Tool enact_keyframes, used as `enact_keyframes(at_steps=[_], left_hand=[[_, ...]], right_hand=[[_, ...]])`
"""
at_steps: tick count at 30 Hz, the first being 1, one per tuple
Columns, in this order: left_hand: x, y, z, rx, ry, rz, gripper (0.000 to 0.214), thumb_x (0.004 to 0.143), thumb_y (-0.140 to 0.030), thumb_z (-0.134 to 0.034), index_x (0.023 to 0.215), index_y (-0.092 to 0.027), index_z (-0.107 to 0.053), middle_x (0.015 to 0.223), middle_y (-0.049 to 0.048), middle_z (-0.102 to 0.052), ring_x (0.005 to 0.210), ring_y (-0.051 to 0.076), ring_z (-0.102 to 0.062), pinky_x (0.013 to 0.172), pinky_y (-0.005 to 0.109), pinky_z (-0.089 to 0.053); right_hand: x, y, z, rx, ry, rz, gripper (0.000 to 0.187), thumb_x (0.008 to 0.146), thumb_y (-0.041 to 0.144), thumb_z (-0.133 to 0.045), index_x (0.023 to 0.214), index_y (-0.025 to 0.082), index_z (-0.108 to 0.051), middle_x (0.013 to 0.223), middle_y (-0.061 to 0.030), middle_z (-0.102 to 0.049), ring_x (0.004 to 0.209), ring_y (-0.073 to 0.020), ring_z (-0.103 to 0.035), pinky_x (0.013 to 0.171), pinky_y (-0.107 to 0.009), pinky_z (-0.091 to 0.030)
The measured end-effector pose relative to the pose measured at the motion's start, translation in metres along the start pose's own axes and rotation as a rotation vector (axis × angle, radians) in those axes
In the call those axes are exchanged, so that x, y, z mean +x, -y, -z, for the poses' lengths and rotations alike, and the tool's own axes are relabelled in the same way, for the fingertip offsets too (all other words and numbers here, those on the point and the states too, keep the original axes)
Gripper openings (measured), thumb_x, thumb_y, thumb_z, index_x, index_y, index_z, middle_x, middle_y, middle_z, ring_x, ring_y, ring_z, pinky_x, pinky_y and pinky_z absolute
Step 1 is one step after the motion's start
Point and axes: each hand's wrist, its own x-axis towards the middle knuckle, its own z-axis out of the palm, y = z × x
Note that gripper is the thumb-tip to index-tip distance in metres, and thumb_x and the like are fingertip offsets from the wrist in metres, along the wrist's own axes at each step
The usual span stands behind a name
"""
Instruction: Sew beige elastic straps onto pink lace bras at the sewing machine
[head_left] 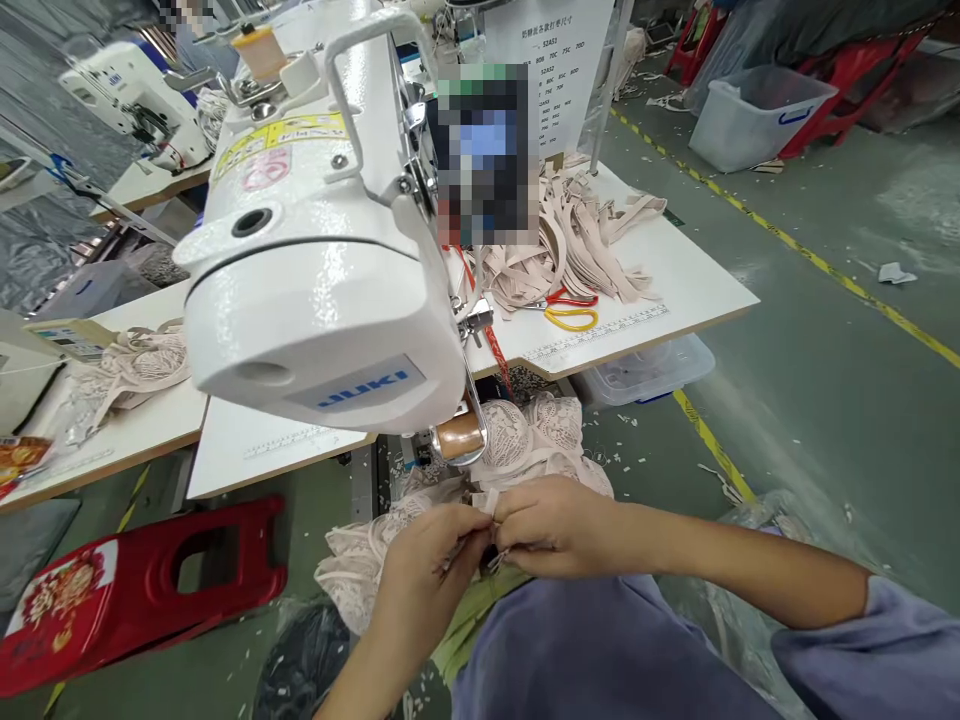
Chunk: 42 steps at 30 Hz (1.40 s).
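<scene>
My left hand (435, 560) and my right hand (559, 525) meet just below the sewing machine's front, fingertips pinched together. Between them is the end of a pale narrow bra strap (487, 499), mostly covered by my fingers. Beige lace bras (504, 440) hang in a bunch under and behind my hands, spreading to both sides over my lap. Directly above stands the white sewing machine (330, 330), its rounded end facing me. A copper-coloured cylinder (459, 437) sits at its lower edge, near the bras.
On the white table (675, 270) lie a pile of beige straps (577, 240) and red-and-yellow scissors (571, 310). A red stool (142, 580) stands at left. Clear bins (757, 115) stand on the green floor. Another sewing machine (127, 100) is behind, left.
</scene>
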Motion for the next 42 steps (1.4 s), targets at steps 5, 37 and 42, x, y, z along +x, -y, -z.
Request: enact_keyframes(at_steps=[5, 37, 42], left_hand=[[-0.001, 0.003, 0.001, 0.094, 0.112, 0.076, 0.013, 0.09, -0.027, -0.055, 0.083, -0.024, -0.066, 0.076, 0.0008, -0.073, 0.066, 0.017, -0.067, 0.059, 0.024, -0.049], [0.006, 0.005, -0.013, 0.065, -0.328, -0.135, 0.012, 0.092, -0.012, -0.058, 0.094, -0.018, -0.068, 0.08, 0.0014, -0.073, 0.07, 0.01, -0.068, 0.064, 0.016, -0.051], [0.011, 0.001, -0.003, 0.093, -0.303, -0.191, 0.012, 0.093, -0.013, -0.058, 0.096, -0.017, -0.068, 0.083, 0.0024, -0.075, 0.072, 0.01, -0.069, 0.066, 0.016, -0.052]], right_hand=[[0.003, 0.005, -0.003, -0.213, 0.065, 0.046, 0.025, 0.095, 0.021, -0.048, 0.077, 0.019, -0.065, 0.076, -0.0059, -0.065, 0.069, -0.0155, -0.056, 0.062, -0.026, -0.041], [0.026, 0.001, 0.028, -0.059, -0.178, -0.385, 0.024, 0.096, 0.028, -0.051, 0.082, 0.019, -0.068, 0.072, -0.0009, -0.067, 0.069, -0.0136, -0.058, 0.064, -0.023, -0.037], [0.038, 0.007, 0.041, 0.141, -0.014, -0.471, 0.019, 0.09, 0.02, -0.054, 0.078, 0.018, -0.068, 0.072, 0.0007, -0.067, 0.071, -0.013, -0.059, 0.066, -0.023, -0.038]])
